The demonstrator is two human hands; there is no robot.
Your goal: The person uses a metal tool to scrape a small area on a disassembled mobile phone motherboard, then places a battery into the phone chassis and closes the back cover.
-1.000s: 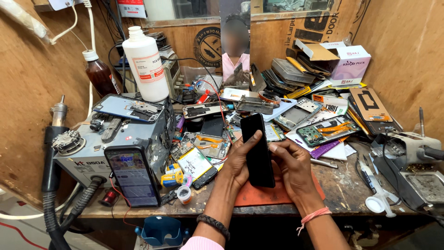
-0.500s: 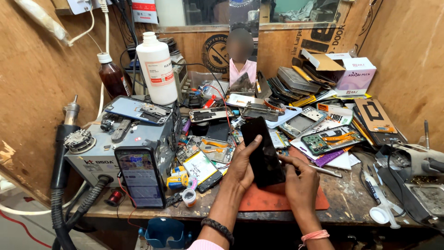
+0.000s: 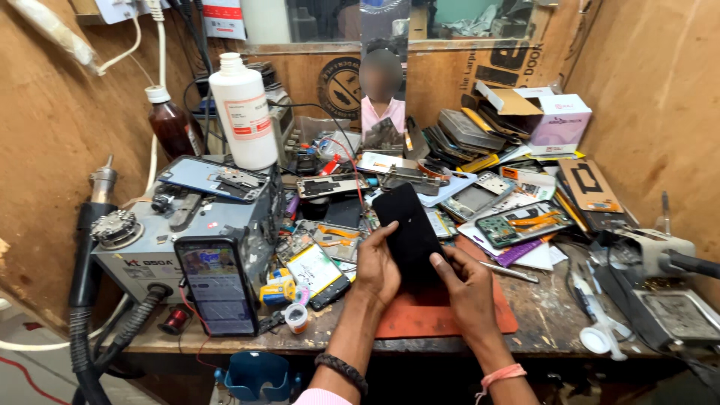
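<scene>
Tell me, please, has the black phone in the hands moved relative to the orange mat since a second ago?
Yes. The black phone has tipped, its top now leaning left toward the white bottle, and it sits a little farther back over the orange mat, held by both hands.

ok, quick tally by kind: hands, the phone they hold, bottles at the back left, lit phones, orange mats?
Hands: 2, left hand and right hand
Black phone held by both: 1
Bottles: 2, white bottle and brown bottle
Lit phone propped against the grey station: 1
Orange mat: 1
Total: 7
</scene>
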